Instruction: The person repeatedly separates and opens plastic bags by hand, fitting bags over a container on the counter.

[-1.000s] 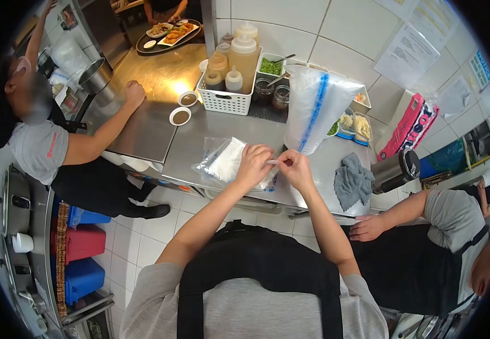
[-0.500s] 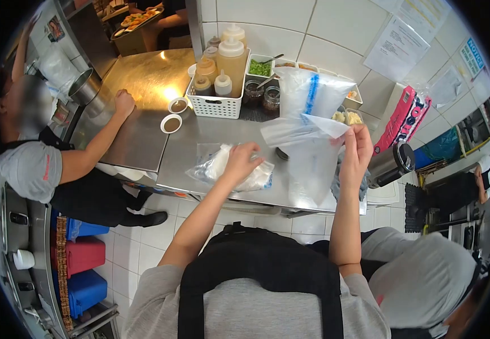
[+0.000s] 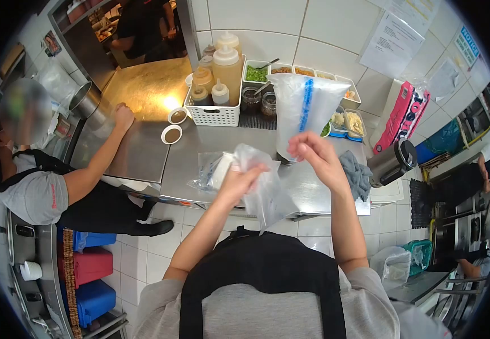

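My left hand (image 3: 240,183) is closed on a thin translucent plastic bag (image 3: 267,198), which hangs crumpled over the counter's front edge. Under and beside that hand lies a clear plastic packet (image 3: 208,169) with white contents. My right hand (image 3: 318,161) is raised to the right, its fingers curled together with nothing visible in them. Just behind it stands a tall plastic-bag stack (image 3: 301,104) with a blue printed stripe. A grey cloth (image 3: 356,176) lies to the right of my right hand.
A white basket (image 3: 214,116) of squeeze bottles stands at the back, near two sauce cups (image 3: 171,134). Topping tubs (image 3: 256,73) line the wall. A metal-bodied container (image 3: 392,164) stands at right. A co-worker's hand (image 3: 124,117) rests on the counter at left.
The loose bag has gone from my right hand to my left, moving left and down. My right hand has moved left and its fingers have curled.
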Motion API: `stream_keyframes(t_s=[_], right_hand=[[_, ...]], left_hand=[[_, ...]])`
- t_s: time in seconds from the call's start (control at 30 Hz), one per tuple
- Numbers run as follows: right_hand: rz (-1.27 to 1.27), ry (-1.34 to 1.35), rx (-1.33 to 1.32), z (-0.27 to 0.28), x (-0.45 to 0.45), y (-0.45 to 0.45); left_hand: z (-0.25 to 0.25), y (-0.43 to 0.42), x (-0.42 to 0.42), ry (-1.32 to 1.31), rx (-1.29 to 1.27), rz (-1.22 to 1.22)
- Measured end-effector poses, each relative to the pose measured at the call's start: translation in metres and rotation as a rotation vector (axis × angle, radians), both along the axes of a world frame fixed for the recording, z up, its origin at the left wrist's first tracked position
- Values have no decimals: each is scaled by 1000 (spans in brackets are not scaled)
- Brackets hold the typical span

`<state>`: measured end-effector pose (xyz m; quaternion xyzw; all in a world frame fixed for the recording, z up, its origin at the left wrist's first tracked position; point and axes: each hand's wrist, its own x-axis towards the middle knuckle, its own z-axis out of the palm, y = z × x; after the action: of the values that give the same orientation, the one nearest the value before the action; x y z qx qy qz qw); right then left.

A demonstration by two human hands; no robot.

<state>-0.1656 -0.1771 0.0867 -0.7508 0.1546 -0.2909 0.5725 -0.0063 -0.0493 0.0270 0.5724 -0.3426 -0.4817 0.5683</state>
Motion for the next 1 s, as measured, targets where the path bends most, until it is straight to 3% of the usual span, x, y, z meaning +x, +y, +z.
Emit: stream_keyframes(t_s=[0.03,0.1,0.23,0.3,0.33,0.53,0.63,0.7,0.77,0.8,0.87,0.93,1.0], right_hand=[[9,2,0,-14,-6,2],[66,38,245,-45,-17,13],[11,152,232,-95,-14,49],[3,189,612,-111,-10,53],[-47,126,675,-118,-9,52],[-169,46,684,-111,-24,49],[-229,71,676,-132,-42,44],[-235,119,676,-135,-51,46],[-243,32,682,-134,-55,51],[-244,33,682,-130,-54,53],[-201,49,605,-117,-46,57],[-133,87,562,-101,-35,63],[-58,121,511,-85,-26,68]], left_hand=[[-7,3,5,167,-55,210],[-21,12,23,175,-38,258],[-29,22,36,199,-53,353],[-39,22,39,222,-52,364],[-41,22,39,248,-56,371],[-42,30,47,139,-38,384],[-28,41,65,222,-81,308],[-45,47,85,136,-57,238],[-33,42,71,-588,-212,502],[-24,41,62,-587,-212,501],[6,42,36,-805,-365,444],[21,43,4,-670,-256,15],[23,32,-26,-667,-148,-167]])
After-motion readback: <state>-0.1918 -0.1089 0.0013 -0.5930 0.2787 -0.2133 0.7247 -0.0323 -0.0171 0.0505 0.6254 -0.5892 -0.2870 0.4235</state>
